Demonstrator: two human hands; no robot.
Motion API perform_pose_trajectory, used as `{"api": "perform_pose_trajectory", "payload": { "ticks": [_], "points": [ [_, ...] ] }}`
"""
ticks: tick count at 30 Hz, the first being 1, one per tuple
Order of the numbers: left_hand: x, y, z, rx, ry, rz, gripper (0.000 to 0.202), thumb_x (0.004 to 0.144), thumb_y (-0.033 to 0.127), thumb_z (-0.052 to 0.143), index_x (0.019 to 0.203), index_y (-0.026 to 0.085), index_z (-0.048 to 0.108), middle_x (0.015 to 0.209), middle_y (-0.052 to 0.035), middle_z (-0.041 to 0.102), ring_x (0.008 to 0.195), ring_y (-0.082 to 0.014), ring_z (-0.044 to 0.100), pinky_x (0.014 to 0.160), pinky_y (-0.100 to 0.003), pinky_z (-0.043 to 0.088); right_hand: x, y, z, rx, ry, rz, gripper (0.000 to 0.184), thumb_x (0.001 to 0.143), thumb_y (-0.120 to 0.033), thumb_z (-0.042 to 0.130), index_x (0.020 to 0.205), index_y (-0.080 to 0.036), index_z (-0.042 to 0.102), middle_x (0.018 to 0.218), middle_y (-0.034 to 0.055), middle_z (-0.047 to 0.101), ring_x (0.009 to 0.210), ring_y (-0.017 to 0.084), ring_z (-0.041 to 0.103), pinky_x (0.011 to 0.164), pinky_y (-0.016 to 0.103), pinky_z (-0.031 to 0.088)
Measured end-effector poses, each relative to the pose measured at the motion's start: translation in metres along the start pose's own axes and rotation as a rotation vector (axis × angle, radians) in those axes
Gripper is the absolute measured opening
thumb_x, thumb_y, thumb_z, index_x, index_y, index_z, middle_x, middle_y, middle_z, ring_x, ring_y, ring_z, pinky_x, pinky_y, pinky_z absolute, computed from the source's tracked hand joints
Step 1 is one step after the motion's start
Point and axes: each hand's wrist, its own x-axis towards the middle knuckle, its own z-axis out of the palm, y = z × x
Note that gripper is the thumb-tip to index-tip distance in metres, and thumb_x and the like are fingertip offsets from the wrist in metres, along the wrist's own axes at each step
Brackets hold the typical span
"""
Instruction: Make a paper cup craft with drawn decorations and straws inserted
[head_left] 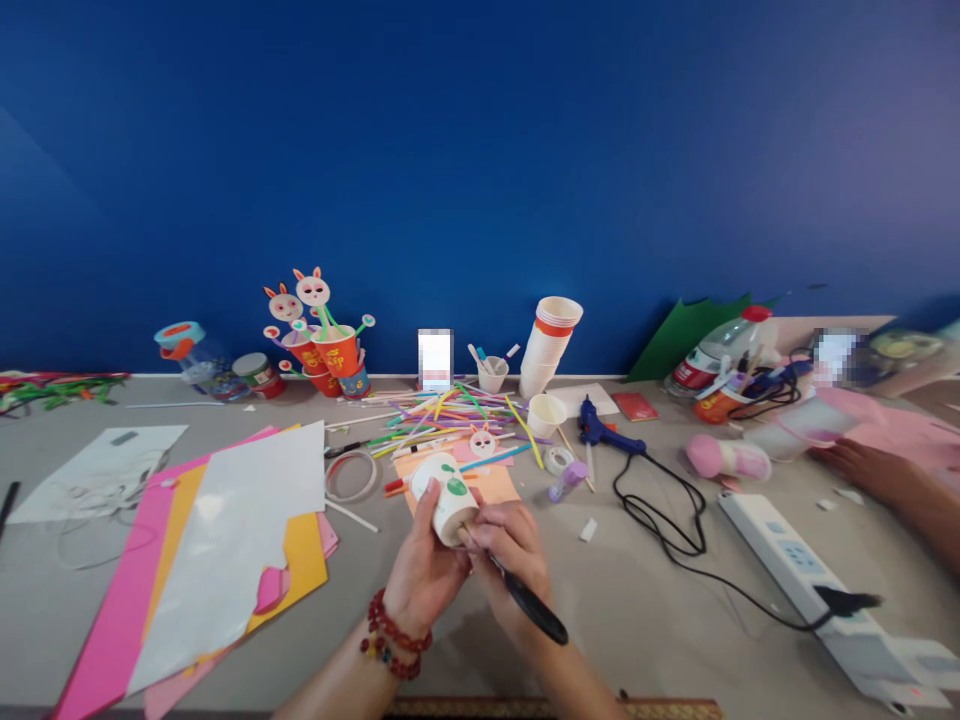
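The left hand (431,565) is holding a white cup (450,484) with green print, its grip wrapping around the side; the right hand (514,545) is closing its grip on a black-handled tool (536,605).

Beyond the white cup and to its left, red cups (335,355) are holding rabbit-faced figures. Beyond it and slightly right, a small cup (492,376) is holding pens, and a nested stack of cups (551,345) is leaning. Far right of it, an orange cup (714,406) is holding tools beside a red-capped bottle (705,360).

The white cup is lying tilted above an orange sheet (495,486), its long axis running from far left to near right. The tool is pointing up and leftward at its near end; whether that is base or mouth, I cannot tell.

Around the cup, a grey tabletop (607,640) is carrying colored sticks (442,410) beyond, layered paper (232,500) leftward and a glue gun (611,435) rightward. A blue wall (450,180) is rising behind.
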Motion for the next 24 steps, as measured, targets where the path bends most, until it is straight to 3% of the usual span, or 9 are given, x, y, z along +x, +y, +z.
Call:
{"api": "perform_pose_trajectory", "payload": {
  "ticks": [7, 16, 20, 24],
  "points": [
    [0.000, 0.003, -0.004, 0.097, 0.036, -0.008, 0.040, 0.097, 0.040, 0.046, 0.097, 0.005, 0.066, 0.082, -0.0103, 0.073, 0.066, -0.0149, 0.068, 0.060, -0.023, 0.053, 0.010, 0.011, -0.011, -0.110, -0.143, -0.244, 0.015, 0.092, -0.016, 0.056, 0.088, -0.025, 0.067, 0.079, 0.0041, 0.067, 0.075, 0.019, 0.056, 0.066, 0.032, 0.055],
    [0.008, 0.004, -0.018, 0.209, 0.025, -0.017, 0.036, 0.094, 0.041, 0.052, 0.097, 0.008, 0.066, 0.081, -0.0087, 0.073, 0.065, -0.0144, 0.067, 0.061, -0.023, 0.052, 0.021, 0.011, -0.021, -0.273, -0.367, -0.418, 0.020, 0.096, -0.016, 0.050, 0.084, -0.022, 0.065, 0.080, 0.0027, 0.067, 0.077, 0.017, 0.059, 0.070, 0.030, 0.055],
    [0.008, 0.003, -0.015, 0.215, 0.058, -0.031, 0.036, 0.094, 0.042, 0.051, 0.097, 0.008, 0.064, 0.079, -0.0086, 0.072, 0.064, -0.0152, 0.067, 0.058, -0.024, 0.052, 0.020, 0.016, -0.024, -0.250, -0.348, -0.433, 0.018, 0.094, -0.013, 0.052, 0.088, -0.024, 0.065, 0.082, 0.0020, 0.069, 0.077, 0.017, 0.060, 0.070, 0.029, 0.055],
    [0.006, 0.003, -0.009, 0.189, 0.077, -0.036, 0.035, 0.094, 0.042, 0.051, 0.096, 0.009, 0.064, 0.081, -0.0087, 0.072, 0.064, -0.0160, 0.068, 0.058, -0.025, 0.054, 0.010, 0.018, -0.021, -0.159, -0.216, -0.278, 0.017, 0.092, -0.013, 0.055, 0.092, -0.026, 0.066, 0.084, 0.0033, 0.069, 0.077, 0.018, 0.059, 0.067, 0.031, 0.055]
  ]
}}
